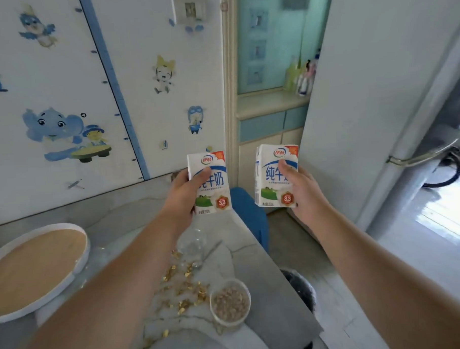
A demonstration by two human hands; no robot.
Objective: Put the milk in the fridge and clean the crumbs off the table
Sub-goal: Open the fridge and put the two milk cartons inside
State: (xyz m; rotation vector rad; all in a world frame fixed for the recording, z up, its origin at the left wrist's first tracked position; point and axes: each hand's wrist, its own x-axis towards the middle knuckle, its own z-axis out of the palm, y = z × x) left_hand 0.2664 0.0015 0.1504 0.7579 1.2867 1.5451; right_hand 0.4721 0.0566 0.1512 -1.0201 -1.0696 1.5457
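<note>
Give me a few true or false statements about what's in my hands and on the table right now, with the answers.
1. Each hand holds a milk carton. True: the left hand grips the left carton, and the right hand grips the right carton.
2. The table has no crumbs on it. False: golden crumbs lie scattered on the table.
3. The small cup is empty. False: the cup holds brownish bits.
4. Both cartons are upright. True.
5. The round tray lies right of the crumbs. False: the tray lies to their left.
</note>
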